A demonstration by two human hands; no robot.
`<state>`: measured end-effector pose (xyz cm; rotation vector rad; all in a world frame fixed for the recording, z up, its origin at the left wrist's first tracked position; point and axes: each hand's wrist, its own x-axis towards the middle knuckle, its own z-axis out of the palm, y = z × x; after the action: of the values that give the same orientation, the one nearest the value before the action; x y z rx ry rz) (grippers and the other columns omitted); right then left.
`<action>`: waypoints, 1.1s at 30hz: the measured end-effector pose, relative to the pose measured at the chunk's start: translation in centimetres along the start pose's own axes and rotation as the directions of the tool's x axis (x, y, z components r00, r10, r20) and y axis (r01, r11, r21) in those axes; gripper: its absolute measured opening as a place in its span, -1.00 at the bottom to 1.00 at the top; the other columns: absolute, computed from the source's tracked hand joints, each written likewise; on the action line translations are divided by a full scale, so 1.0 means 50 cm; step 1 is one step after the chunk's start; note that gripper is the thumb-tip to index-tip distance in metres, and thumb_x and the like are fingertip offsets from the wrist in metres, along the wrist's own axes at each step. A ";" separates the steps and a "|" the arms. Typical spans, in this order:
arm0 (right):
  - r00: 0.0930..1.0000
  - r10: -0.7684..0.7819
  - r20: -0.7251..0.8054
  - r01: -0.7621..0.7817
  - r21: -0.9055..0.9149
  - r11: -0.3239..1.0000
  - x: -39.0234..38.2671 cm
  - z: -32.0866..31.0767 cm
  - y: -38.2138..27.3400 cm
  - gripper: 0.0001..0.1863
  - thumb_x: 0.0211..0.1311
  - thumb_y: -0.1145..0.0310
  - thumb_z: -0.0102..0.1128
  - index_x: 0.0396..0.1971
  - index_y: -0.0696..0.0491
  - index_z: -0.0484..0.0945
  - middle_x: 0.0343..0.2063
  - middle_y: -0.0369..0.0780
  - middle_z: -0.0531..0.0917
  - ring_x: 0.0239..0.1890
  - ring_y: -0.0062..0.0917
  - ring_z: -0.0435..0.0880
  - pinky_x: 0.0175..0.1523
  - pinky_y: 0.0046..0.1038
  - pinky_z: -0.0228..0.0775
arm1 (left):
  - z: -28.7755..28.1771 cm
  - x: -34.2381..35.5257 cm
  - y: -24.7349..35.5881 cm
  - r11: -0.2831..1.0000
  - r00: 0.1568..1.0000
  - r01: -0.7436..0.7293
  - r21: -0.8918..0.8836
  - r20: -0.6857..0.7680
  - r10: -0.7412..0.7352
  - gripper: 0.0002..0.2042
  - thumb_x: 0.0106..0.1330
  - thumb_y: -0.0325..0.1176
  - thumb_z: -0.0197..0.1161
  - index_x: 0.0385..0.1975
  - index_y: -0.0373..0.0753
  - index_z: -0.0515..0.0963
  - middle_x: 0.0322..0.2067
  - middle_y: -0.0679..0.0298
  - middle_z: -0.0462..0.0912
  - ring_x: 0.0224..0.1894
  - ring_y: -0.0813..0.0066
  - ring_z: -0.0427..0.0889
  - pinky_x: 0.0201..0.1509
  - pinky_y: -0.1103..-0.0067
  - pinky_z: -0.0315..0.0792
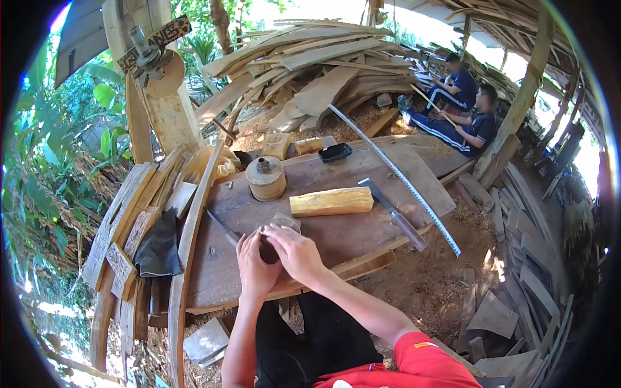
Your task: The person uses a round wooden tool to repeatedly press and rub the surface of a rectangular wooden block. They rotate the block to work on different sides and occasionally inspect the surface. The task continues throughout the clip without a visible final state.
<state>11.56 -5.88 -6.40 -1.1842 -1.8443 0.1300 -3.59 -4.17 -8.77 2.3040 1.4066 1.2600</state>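
Observation:
At the near edge of the wooden workbench (226, 275), my left hand (257, 264) curls round a small dark rounded thing whose kind I cannot make out. The fingers of my right hand (292, 251) close over its top and meet the left fingertips. A pale, translucent round piece (286, 222) shows just behind the right hand. Beyond it lies a yellowish wood block (331, 202). To its right rests a broad-bladed knife (402, 225) with a dark handle. A thin narrow blade (222, 227) lies left of my hands.
A round wooden container (266, 181) and a black tray (335, 152) stand farther back. A long metal strip (394, 180) crosses the bench's right side. Planks (187, 252) lean along the left edge. Behind are stacked boards (323, 64) and two seated people (469, 123).

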 end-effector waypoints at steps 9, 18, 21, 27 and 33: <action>0.985 -0.175 0.005 0.175 -0.023 0.984 -0.031 -0.018 -0.014 -0.81 0.36 0.44 0.20 -0.10 0.14 0.65 -0.06 -0.04 0.76 0.02 -0.16 0.77 0.03 -0.21 0.68 | -0.023 0.018 0.056 0.956 0.975 0.223 -0.189 0.052 -0.217 0.36 -0.06 -0.31 0.66 0.63 -0.34 -0.33 0.00 -0.03 0.72 0.21 -0.09 0.54 0.42 0.18 0.30; 0.996 -0.091 -0.006 0.091 0.030 0.995 -0.017 -0.031 -0.003 -0.79 0.36 0.44 0.21 -0.08 0.17 0.69 -0.05 0.01 0.76 0.01 -0.11 0.77 0.03 -0.20 0.68 | -0.006 0.010 0.025 0.969 0.987 0.159 -0.189 0.000 -0.162 0.33 -0.03 -0.32 0.65 0.64 -0.33 -0.30 -0.01 -0.02 0.71 0.14 -0.04 0.58 0.37 0.18 0.34; 0.984 0.175 -0.039 -0.174 0.021 0.984 0.017 -0.058 0.050 -0.77 0.30 0.48 0.23 -0.08 0.13 0.69 0.00 0.01 0.75 0.09 -0.17 0.76 0.15 -0.24 0.65 | -0.021 0.023 0.070 0.976 0.986 0.169 -0.139 0.020 -0.168 0.32 0.00 -0.33 0.64 0.65 -0.31 -0.31 -0.01 -0.05 0.70 0.09 -0.02 0.60 0.32 0.20 0.40; 0.993 0.102 0.050 -0.103 -0.002 0.995 0.005 -0.064 0.022 -0.73 0.32 0.47 0.19 -0.03 0.13 0.68 -0.01 0.00 0.75 0.04 -0.20 0.78 0.06 -0.20 0.68 | -0.025 0.019 0.061 0.969 0.981 0.195 -0.154 0.024 -0.193 0.31 0.00 -0.36 0.63 0.64 -0.34 -0.30 -0.03 -0.02 0.72 0.16 -0.05 0.58 0.36 0.20 0.36; 0.987 -0.158 0.032 0.157 0.038 0.987 -0.039 -0.041 0.001 -0.75 0.34 0.47 0.22 -0.02 0.10 0.71 0.00 -0.06 0.78 0.00 -0.22 0.80 0.10 -0.24 0.68 | -0.005 0.008 0.027 0.956 0.984 0.174 -0.237 0.005 -0.178 0.37 -0.10 -0.26 0.72 0.63 -0.37 -0.24 -0.02 -0.03 0.66 0.11 0.01 0.56 0.30 0.23 0.39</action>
<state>13.33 -8.11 -6.46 -1.0128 -1.9504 0.0940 -2.80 -4.67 -7.66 1.9707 1.3505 1.3157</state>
